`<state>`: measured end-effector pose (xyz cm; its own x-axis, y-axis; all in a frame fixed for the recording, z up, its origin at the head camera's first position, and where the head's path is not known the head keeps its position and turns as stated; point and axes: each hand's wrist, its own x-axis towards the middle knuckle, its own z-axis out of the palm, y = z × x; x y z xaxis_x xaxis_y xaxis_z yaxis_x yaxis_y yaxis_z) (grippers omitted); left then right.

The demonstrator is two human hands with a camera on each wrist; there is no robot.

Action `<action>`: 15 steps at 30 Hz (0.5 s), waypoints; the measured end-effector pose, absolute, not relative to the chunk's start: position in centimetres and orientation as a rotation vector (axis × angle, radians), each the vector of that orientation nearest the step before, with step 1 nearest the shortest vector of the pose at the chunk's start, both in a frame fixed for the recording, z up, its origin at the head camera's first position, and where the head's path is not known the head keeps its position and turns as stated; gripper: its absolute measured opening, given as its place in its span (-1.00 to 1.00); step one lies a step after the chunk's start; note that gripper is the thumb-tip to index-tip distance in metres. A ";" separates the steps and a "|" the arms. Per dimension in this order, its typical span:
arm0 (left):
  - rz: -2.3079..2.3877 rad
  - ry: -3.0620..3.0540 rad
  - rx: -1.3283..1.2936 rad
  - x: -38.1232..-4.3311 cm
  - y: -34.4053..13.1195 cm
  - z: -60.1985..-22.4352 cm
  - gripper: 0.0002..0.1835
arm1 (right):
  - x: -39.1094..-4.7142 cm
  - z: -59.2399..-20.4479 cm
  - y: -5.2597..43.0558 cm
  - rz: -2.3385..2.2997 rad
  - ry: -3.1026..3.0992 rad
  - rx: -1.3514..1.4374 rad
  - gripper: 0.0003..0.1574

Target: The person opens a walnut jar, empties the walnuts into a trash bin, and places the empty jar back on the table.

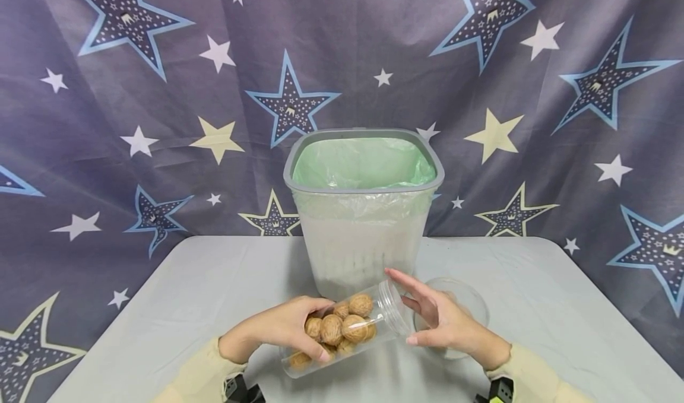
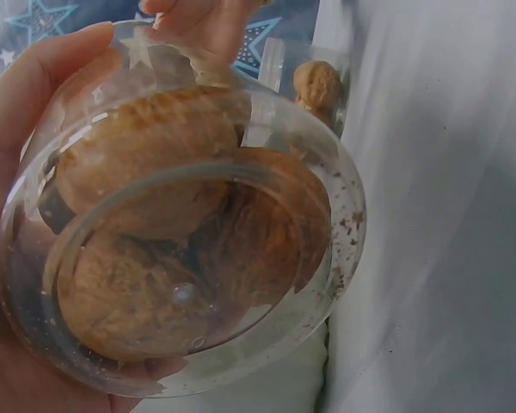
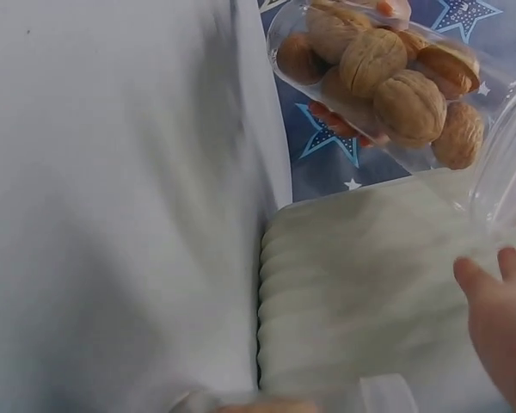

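Observation:
My left hand (image 1: 291,329) grips a clear plastic jar (image 1: 333,361) around its body, thumb across the near side. The jar leans on its side, its ridged rim to the right and higher than its base. Several walnuts (image 1: 354,327) lie inside; the left wrist view shows walnuts (image 2: 129,297) through the round base. My right hand (image 1: 446,326) is by the rim, fingers and thumb spread apart, holding nothing. Behind it on the table is a round clear container (image 1: 475,299), partly hidden by this hand. A walnut (image 2: 316,83) shows in it in the left wrist view.
A pale bin (image 1: 366,237) with a grey rim and a green-tinted plastic liner (image 1: 363,159) stands at the middle back of the grey table (image 1: 230,278), right behind the jar. A star-patterned curtain (image 1: 176,106) hangs behind the table.

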<state>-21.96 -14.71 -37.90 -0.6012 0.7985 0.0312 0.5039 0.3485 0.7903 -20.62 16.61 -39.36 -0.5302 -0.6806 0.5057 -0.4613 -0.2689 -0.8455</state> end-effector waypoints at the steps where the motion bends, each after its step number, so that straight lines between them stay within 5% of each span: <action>1: 1.128 2.260 1.151 -22.0 -14.7 -37.9 -0.55 | -20.6 -39.4 16.6 -1.919 1.784 -1.420 0.07; 15: 1.137 2.286 1.132 -21.9 -15.0 -38.1 -0.49 | -17.7 -37.9 14.6 -1.929 2.311 -0.693 -0.27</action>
<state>-21.86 -14.96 -38.06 -0.6209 0.7829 0.0402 0.5043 0.3597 0.7850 -17.72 14.64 -37.92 -0.8979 -0.3685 0.2409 -0.3030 0.1203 -0.9454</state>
